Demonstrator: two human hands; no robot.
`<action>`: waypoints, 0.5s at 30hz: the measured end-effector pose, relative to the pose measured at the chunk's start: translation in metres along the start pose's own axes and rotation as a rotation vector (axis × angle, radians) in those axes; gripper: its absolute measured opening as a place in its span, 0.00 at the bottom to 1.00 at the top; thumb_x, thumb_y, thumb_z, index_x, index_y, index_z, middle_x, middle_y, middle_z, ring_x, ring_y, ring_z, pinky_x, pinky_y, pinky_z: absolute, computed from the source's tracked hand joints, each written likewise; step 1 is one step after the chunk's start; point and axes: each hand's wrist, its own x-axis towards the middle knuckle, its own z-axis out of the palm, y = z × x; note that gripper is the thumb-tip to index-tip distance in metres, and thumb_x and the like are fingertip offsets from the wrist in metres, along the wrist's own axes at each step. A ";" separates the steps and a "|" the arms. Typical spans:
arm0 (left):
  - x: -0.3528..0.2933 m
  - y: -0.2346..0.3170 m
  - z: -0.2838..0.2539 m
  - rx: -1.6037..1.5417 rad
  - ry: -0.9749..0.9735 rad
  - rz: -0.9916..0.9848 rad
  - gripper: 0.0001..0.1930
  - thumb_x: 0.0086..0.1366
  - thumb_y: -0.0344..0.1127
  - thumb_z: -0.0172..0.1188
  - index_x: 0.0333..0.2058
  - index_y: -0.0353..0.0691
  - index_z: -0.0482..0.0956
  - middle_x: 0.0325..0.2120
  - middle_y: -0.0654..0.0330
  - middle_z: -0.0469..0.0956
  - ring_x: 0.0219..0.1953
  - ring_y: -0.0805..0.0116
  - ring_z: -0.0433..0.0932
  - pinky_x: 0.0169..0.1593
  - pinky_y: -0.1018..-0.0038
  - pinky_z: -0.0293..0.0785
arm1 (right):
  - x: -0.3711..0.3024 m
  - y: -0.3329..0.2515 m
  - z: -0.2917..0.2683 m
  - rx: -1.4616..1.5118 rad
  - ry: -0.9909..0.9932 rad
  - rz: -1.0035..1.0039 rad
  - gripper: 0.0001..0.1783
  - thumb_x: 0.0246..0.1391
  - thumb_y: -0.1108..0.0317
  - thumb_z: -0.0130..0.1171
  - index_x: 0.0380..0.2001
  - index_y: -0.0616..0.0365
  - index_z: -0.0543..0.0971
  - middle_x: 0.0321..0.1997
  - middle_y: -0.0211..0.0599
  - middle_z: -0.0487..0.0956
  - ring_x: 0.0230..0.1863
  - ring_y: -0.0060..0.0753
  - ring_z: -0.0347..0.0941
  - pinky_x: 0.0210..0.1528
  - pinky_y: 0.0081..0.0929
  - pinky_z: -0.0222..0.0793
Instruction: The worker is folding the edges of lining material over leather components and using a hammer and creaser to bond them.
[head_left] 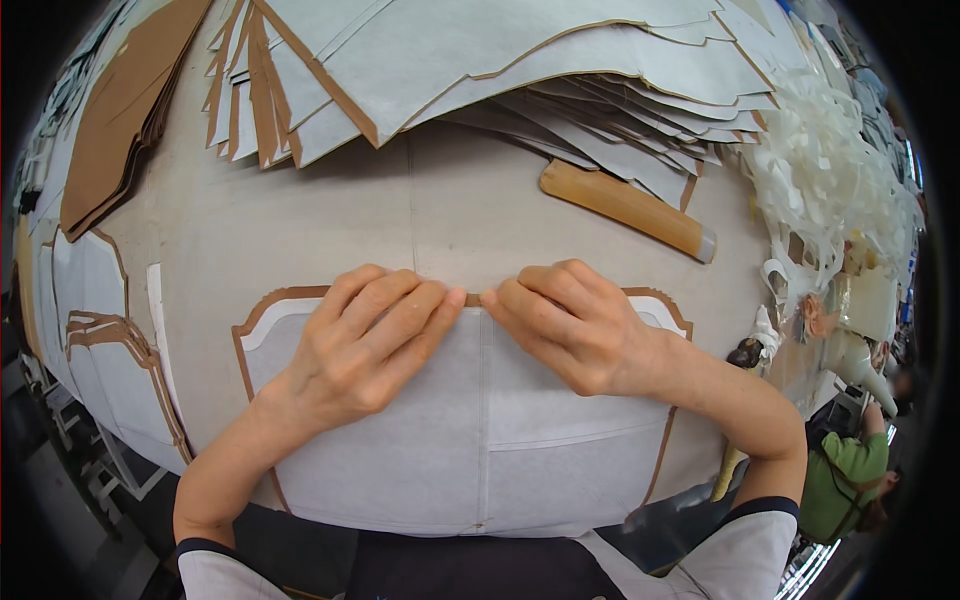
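A white-backed panel with a narrow brown border (400,450) lies flat on the table in front of me, with a seam running down its middle. My left hand (365,335) is closed in a pinch on the panel's far edge, just left of the seam. Just right of the seam, my right hand (570,325) pinches the same edge. A short stretch of brown border shows between the fingertips. Beyond my right hand rests a flat tan wooden tool (625,208) with a greyish end; whatever lies under my fingers is hidden.
Stacked white panels with brown edges (540,60) fan out at the back. Brown pieces (125,110) lie at the far left, with more edged panels (110,350) nearer. A tangle of white strips (825,150) fills the right side. Another person in green (850,475) is at the right.
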 end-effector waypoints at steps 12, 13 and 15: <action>0.005 0.008 0.005 -0.034 0.044 -0.088 0.20 0.49 0.25 0.71 0.45 0.35 0.88 0.44 0.58 0.82 0.45 0.59 0.81 0.49 0.59 0.77 | 0.001 -0.008 -0.001 -0.079 -0.075 0.066 0.18 0.50 0.76 0.63 0.45 0.70 0.78 0.49 0.43 0.77 0.45 0.35 0.72 0.42 0.29 0.66; 0.007 0.008 0.004 -0.021 0.037 -0.094 0.18 0.52 0.27 0.71 0.44 0.35 0.88 0.44 0.59 0.82 0.47 0.60 0.80 0.53 0.58 0.76 | 0.001 -0.009 -0.002 -0.082 -0.073 0.067 0.18 0.50 0.76 0.63 0.45 0.70 0.78 0.49 0.43 0.77 0.45 0.35 0.72 0.42 0.29 0.66; 0.008 0.012 0.004 -0.008 0.027 -0.098 0.16 0.54 0.28 0.70 0.44 0.34 0.87 0.43 0.59 0.81 0.48 0.61 0.80 0.56 0.57 0.75 | 0.001 -0.013 -0.003 -0.178 -0.114 0.040 0.17 0.50 0.76 0.62 0.44 0.70 0.79 0.49 0.43 0.77 0.46 0.35 0.72 0.42 0.29 0.66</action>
